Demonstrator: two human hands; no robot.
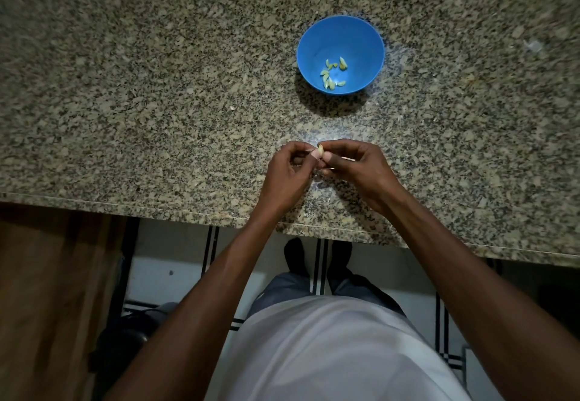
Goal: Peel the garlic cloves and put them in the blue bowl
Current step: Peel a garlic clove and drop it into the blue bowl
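From the head camera, the left hand [287, 170] and the right hand [354, 166] meet above the granite counter [141, 93], a little in from its near edge. Both pinch one pale garlic clove [320, 150] between their fingertips, fingers curled round it. Farther back and slightly to the right, toward the middle of the counter, stands the blue bowl [370, 42], well apart from the hands. Several peeled cloves [332, 72] lie loosely at its bottom.
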